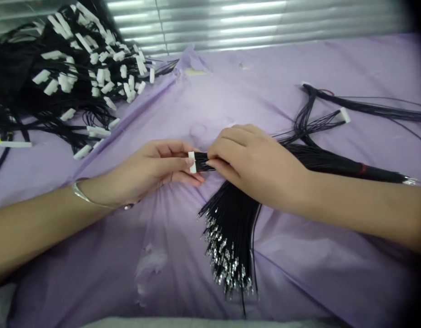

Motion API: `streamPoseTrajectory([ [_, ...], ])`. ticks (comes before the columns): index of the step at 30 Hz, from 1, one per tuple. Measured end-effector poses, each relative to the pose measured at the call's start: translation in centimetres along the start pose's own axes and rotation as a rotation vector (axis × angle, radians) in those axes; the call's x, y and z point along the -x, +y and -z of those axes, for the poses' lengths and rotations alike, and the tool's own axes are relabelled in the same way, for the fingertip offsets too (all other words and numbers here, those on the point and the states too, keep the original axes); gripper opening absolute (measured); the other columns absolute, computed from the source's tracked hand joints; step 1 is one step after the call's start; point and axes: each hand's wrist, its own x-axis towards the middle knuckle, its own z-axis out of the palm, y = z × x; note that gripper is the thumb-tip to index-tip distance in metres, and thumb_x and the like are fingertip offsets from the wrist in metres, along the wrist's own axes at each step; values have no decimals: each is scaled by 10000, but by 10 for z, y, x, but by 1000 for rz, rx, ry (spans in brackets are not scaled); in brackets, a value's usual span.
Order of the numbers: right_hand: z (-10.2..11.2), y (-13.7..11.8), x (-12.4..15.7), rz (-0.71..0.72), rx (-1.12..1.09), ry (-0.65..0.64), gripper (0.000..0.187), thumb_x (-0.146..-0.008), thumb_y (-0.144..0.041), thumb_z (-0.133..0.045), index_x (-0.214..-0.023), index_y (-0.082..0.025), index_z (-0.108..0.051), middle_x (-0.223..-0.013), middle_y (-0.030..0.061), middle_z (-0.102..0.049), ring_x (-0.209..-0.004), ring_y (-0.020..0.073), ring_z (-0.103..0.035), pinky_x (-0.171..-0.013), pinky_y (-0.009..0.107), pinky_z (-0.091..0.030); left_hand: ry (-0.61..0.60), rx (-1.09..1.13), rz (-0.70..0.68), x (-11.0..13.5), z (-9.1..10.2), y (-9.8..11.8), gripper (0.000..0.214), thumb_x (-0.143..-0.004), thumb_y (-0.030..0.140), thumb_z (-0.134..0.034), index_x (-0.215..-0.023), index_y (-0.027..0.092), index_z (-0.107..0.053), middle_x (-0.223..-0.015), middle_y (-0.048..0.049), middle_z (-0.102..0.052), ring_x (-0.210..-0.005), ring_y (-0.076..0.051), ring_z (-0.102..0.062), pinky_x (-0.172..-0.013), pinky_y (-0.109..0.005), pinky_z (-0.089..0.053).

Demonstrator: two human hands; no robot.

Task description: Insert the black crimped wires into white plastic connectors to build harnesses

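Observation:
A small white connector (192, 162) is pinched between the thumb and fingers of my left hand (167, 161), in the middle of the view. Several thin black wires (202, 162) run from its right side. My right hand (253, 159) closes its thumb and fingertips on these wires, close to the connector. Beneath my right hand lies a thick bundle of loose black wires (239, 218), its ends fanned out toward me with shiny metal terminals (227, 264). What lies under my right palm is hidden.
At the back left is a large heap of black cables with white connectors (101, 77). A red-tied wire bundle (333, 159) stretches right, beyond which lie more wires with a white connector (345, 115). Purple sheeting (183, 255) covers the table; blinds (247, 23) stand behind.

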Motion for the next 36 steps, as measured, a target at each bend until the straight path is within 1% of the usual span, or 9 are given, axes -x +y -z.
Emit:
streamPoseTrajectory([
  [5,-16,0,1,24,40,120,162,-916,-182,-455,-837,-132,-588,-825,68,-598,-794,215,-513,-753,357,-379,-45,74,-25,-1,5,-1,150,-858,93,-575,-928,76,-706,-844,-71,-709,-730,-179,-715,-739,-257,-604],
  [11,-18,0,2,36,35,215,170,-907,-150,-428,-819,-126,-571,-814,81,-582,-779,215,-477,-737,348,-368,-55,10,-28,-1,4,-3,127,-865,109,-600,-910,98,-718,-846,-56,-719,-760,-138,-705,-762,-210,-585],
  [18,-16,-3,2,52,19,190,215,-931,-154,-390,-838,-123,-580,-830,90,-578,-814,217,-453,-748,352,-341,-14,-51,-4,0,0,-2,101,-841,167,-648,-888,156,-736,-865,-32,-723,-759,-118,-690,-771,-210,-570],
  [22,-17,-2,2,72,-10,208,174,-914,-148,-432,-824,-121,-578,-818,83,-569,-807,213,-443,-729,344,-337,-43,-70,-12,-1,2,-1,89,-828,191,-665,-866,158,-738,-818,-33,-718,-741,-120,-682,-748,-212,-570],
  [26,-18,-1,2,96,-33,180,145,-904,-140,-455,-824,-118,-575,-814,77,-563,-796,205,-442,-735,340,-352,-88,-89,-53,-2,5,-4,114,-853,216,-639,-887,156,-730,-853,-36,-711,-774,-124,-679,-775,-226,-563],
  [29,-13,-3,2,99,8,176,158,-910,-154,-446,-825,-121,-575,-808,78,-557,-793,212,-452,-733,349,-359,-103,-73,-61,-2,4,-5,120,-870,215,-617,-863,149,-719,-824,-20,-693,-760,-111,-669,-774,-219,-559],
  [31,-5,-4,4,89,53,190,183,-922,-161,-420,-845,-124,-582,-845,93,-567,-808,220,-463,-737,358,-362,-85,-80,-71,-2,2,-5,135,-881,207,-601,-839,140,-711,-805,-14,-684,-752,-104,-664,-765,-210,-560],
  [33,6,-5,7,86,72,131,185,-924,-162,-418,-871,-132,-593,-893,101,-573,-822,222,-476,-741,361,-368,-41,-104,-88,-1,-1,-4,142,-888,211,-591,-860,136,-707,-803,-15,-682,-752,-102,-664,-750,-199,-563],
  [36,16,-3,12,183,-46,-134,121,-901,-174,-490,-869,-159,-606,-890,70,-569,-825,205,-496,-754,351,-387,19,-146,-84,0,-3,-4,141,-882,218,-600,-926,125,-696,-814,-29,-687,-765,-110,-668,-724,-184,-564],
])
